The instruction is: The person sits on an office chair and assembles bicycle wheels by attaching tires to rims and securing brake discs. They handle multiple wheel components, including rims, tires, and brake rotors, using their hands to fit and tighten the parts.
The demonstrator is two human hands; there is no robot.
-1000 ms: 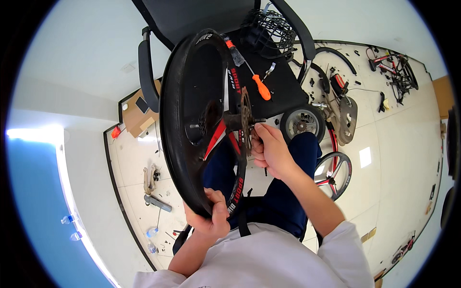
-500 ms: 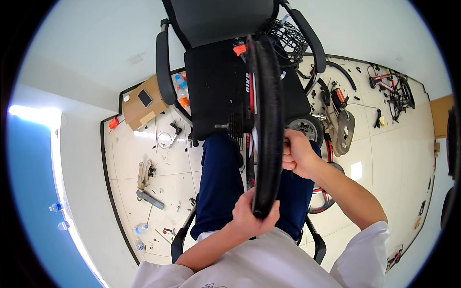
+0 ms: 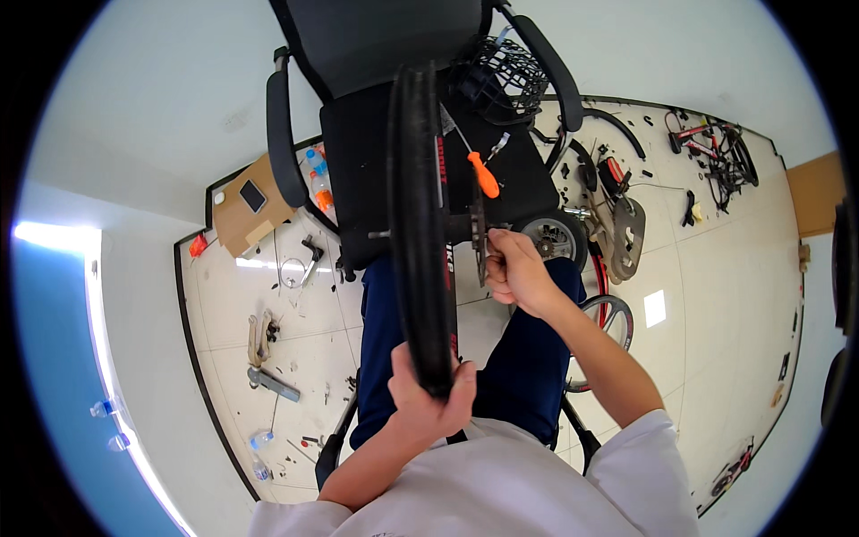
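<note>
A bicycle wheel (image 3: 420,295) with a black tyre stands on edge between my knees and the chair seat. My left hand (image 3: 429,403) is closed around the tyre at its near end, thumb on the right side and fingers on the left. At the hub's right side is a thin metal disc (image 3: 480,242), seen nearly edge-on. My right hand (image 3: 521,271) touches its outer edge with curled fingers; their tips are partly hidden. An axle end (image 3: 379,234) sticks out to the left. Beyond the hub, a screwdriver (image 3: 484,175) with an orange handle lies on the seat.
The wheel is in front of a black office chair (image 3: 358,134) holding a black wire basket (image 3: 503,79). To the right lie a small wheel (image 3: 550,238), a bicycle frame (image 3: 716,152) and loose parts. Left are cardboard (image 3: 234,215) with a phone (image 3: 254,196), bottles and tools.
The wheel has shifted left and turned, so the disc shows on its right side and the sprockets on the left are hidden. The screwdriver has come into view. Both hands moved left.
</note>
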